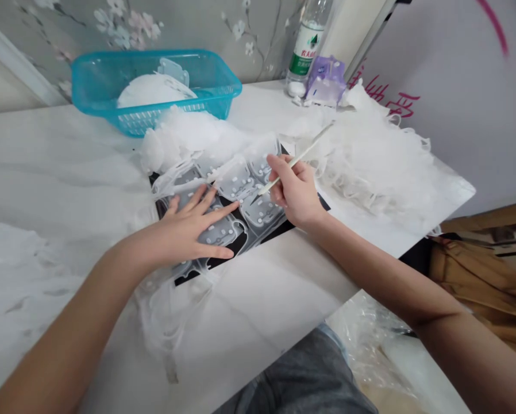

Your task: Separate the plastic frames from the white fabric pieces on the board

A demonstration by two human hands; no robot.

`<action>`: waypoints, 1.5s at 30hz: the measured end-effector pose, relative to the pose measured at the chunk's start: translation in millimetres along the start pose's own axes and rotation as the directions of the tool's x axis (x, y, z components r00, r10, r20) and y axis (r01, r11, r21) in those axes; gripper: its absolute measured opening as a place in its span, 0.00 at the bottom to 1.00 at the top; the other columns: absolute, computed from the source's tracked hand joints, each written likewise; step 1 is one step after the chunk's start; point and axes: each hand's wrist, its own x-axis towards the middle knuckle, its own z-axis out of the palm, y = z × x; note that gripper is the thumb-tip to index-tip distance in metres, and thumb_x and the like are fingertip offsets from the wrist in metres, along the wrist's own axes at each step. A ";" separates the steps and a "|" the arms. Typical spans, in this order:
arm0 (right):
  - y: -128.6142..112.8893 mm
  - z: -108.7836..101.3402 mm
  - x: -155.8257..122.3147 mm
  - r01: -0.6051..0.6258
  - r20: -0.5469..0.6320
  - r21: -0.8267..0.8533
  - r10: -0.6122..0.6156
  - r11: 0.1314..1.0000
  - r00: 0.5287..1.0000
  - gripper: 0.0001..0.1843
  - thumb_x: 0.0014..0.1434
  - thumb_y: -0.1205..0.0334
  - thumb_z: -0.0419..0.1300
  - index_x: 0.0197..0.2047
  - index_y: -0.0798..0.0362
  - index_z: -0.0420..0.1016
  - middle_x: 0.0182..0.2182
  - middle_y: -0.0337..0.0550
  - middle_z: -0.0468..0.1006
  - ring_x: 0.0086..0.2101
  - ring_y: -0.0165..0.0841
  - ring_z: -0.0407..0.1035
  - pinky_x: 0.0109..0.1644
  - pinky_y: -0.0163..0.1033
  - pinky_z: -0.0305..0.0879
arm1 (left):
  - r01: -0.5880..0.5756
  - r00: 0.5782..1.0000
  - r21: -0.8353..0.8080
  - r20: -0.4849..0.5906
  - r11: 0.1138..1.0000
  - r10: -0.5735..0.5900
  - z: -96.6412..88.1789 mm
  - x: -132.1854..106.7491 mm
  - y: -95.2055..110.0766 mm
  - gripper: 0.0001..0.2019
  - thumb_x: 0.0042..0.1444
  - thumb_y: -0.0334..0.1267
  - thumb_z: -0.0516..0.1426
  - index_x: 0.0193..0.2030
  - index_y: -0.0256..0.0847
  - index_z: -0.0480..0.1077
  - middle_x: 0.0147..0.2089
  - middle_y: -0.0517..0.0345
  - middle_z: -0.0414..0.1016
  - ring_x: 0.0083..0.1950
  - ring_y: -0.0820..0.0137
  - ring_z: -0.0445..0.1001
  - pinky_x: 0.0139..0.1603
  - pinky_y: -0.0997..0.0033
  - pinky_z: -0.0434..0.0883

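Observation:
My right hand [296, 192] is closed around a thin, pale pen-like craft knife [303, 154]; its dark, pointed tip rests at a sheet of translucent cut-out shapes [260, 213]. The shapes have rounded outlines and many small white dots or holes, and they lie over a black mat [279, 232]. With fingers spread, my left hand [193, 227] lies flat on the left part of the sheet. Loose white strips and film [197, 135] are heaped along the sheet's far edge, and some hang over its left side.
At the back left stands a blue plastic basket [154, 57] holding white and translucent pieces. A water bottle [305, 49] and a purple packet [327, 80] stand at the back. White stringy scraps [370, 155] pile up on the right of the white table [258, 287].

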 end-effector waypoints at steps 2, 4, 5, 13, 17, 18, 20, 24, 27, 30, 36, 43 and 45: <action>-4.2 1.6 -2.7 -0.031 0.068 0.017 0.030 0.999 0.997 0.24 0.59 0.40 0.56 0.23 0.49 0.57 0.09 0.26 0.54 0.09 0.22 0.46 0.13 0.33 0.44 | -0.022 0.997 -0.005 -0.077 1.000 0.022 5.4 5.6 -2.5 0.42 0.53 0.68 0.51 0.71 0.60 0.44 0.75 0.55 0.26 0.73 0.44 0.25 0.65 0.30 0.34; -7.5 2.6 -5.3 -0.043 0.123 0.038 0.038 0.998 0.992 0.24 0.57 0.37 0.56 0.25 0.49 0.59 0.10 0.27 0.57 0.09 0.21 0.47 0.13 0.34 0.46 | -0.011 0.985 -0.008 -0.171 1.000 0.010 7.8 9.6 -3.5 0.38 0.55 0.66 0.49 0.70 0.60 0.48 0.76 0.57 0.28 0.74 0.47 0.28 0.65 0.31 0.33; -8.4 2.9 -6.7 -0.038 0.142 0.043 0.031 0.998 0.989 0.25 0.57 0.37 0.57 0.25 0.49 0.59 0.11 0.26 0.58 0.09 0.21 0.47 0.13 0.34 0.46 | -0.004 0.980 -0.019 -0.200 1.000 0.000 7.5 10.7 -3.9 0.37 0.56 0.66 0.49 0.70 0.60 0.50 0.76 0.58 0.30 0.74 0.48 0.29 0.66 0.32 0.32; -7.8 7.8 -22.3 0.083 0.159 -0.065 -0.072 0.994 0.985 0.28 0.53 0.40 0.63 0.20 0.49 0.53 0.09 0.28 0.60 0.09 0.21 0.48 0.11 0.32 0.42 | -0.131 0.991 -0.278 -0.053 0.952 0.121 -14.0 2.6 -22.1 0.40 0.51 0.58 0.55 0.70 0.55 0.51 0.75 0.64 0.32 0.74 0.56 0.28 0.69 0.45 0.31; -3.2 17.5 -30.3 0.204 0.235 -0.161 -0.163 0.966 0.958 0.28 0.54 0.40 0.62 0.19 0.50 0.55 0.10 0.30 0.62 0.11 0.21 0.52 0.16 0.32 0.49 | -0.134 0.991 -0.240 -0.038 0.961 0.128 -11.5 3.0 -24.1 0.41 0.51 0.57 0.55 0.71 0.56 0.49 0.75 0.65 0.31 0.74 0.57 0.26 0.69 0.45 0.30; -1.1 20.0 -31.7 0.235 0.262 -0.172 -0.185 0.957 0.947 0.28 0.54 0.40 0.61 0.19 0.50 0.56 0.10 0.30 0.61 0.12 0.21 0.53 0.17 0.32 0.50 | -0.132 0.991 -0.238 -0.041 0.962 0.126 -10.3 3.6 -23.5 0.41 0.51 0.57 0.56 0.71 0.56 0.49 0.75 0.65 0.31 0.74 0.57 0.26 0.69 0.45 0.30; 3.1 24.2 -33.6 0.263 0.304 -0.183 -0.200 0.947 0.932 0.27 0.54 0.41 0.62 0.18 0.51 0.56 0.10 0.30 0.60 0.13 0.21 0.53 0.19 0.32 0.51 | -0.131 0.991 -0.235 -0.054 0.963 0.121 -8.8 4.6 -22.3 0.40 0.50 0.57 0.56 0.70 0.56 0.50 0.75 0.66 0.32 0.74 0.57 0.27 0.70 0.46 0.30; 6.3 28.9 -34.9 0.223 0.329 -0.180 -0.155 0.958 0.931 0.28 0.53 0.41 0.62 0.18 0.51 0.55 0.09 0.29 0.60 0.12 0.21 0.53 0.19 0.31 0.50 | -0.143 0.990 -0.246 -0.053 0.959 0.134 -9.4 5.6 -22.2 0.41 0.50 0.57 0.57 0.70 0.58 0.50 0.75 0.65 0.31 0.74 0.55 0.28 0.69 0.44 0.29; 5.8 30.3 -35.1 0.229 0.344 -0.176 -0.158 0.957 0.926 0.29 0.52 0.41 0.63 0.18 0.51 0.54 0.09 0.29 0.59 0.12 0.20 0.51 0.19 0.31 0.49 | -0.148 0.989 -0.264 -0.029 0.953 0.145 -10.3 6.0 -23.5 0.43 0.49 0.57 0.58 0.71 0.56 0.48 0.75 0.63 0.29 0.74 0.55 0.25 0.68 0.43 0.25; 7.2 31.0 -35.6 0.256 0.354 -0.187 -0.178 0.948 0.918 0.28 0.54 0.44 0.63 0.18 0.51 0.53 0.09 0.29 0.59 0.13 0.20 0.51 0.19 0.31 0.48 | -0.139 0.990 -0.282 -0.018 0.949 0.140 -10.1 6.3 -24.2 0.44 0.49 0.57 0.59 0.71 0.54 0.48 0.75 0.62 0.28 0.74 0.55 0.24 0.68 0.44 0.23; 7.3 32.5 -33.5 0.513 0.421 -0.216 -0.395 0.831 0.816 0.20 0.57 0.60 0.56 0.19 0.51 0.51 0.13 0.29 0.55 0.17 0.21 0.47 0.23 0.31 0.48 | -0.135 0.990 -0.278 -0.007 0.951 0.138 -12.0 3.6 -19.6 0.42 0.51 0.56 0.57 0.71 0.51 0.48 0.75 0.62 0.28 0.74 0.55 0.24 0.69 0.45 0.24; -8.0 37.3 -23.4 0.596 0.602 -0.375 -0.303 0.710 0.739 0.13 0.52 0.66 0.52 0.20 0.52 0.51 0.17 0.31 0.53 0.21 0.22 0.46 0.27 0.33 0.47 | -0.142 0.990 -0.238 -0.030 0.961 0.139 -15.3 -0.9 -15.1 0.39 0.55 0.55 0.55 0.71 0.47 0.49 0.76 0.59 0.29 0.74 0.51 0.24 0.69 0.45 0.29; -9.5 36.7 -20.8 0.593 0.611 -0.420 -0.269 0.687 0.745 0.12 0.51 0.67 0.52 0.21 0.52 0.51 0.17 0.31 0.54 0.21 0.22 0.47 0.28 0.33 0.48 | -0.138 0.990 -0.249 -0.030 0.958 0.135 -14.2 1.3 -17.1 0.40 0.52 0.56 0.57 0.70 0.49 0.50 0.76 0.60 0.28 0.74 0.52 0.24 0.70 0.45 0.30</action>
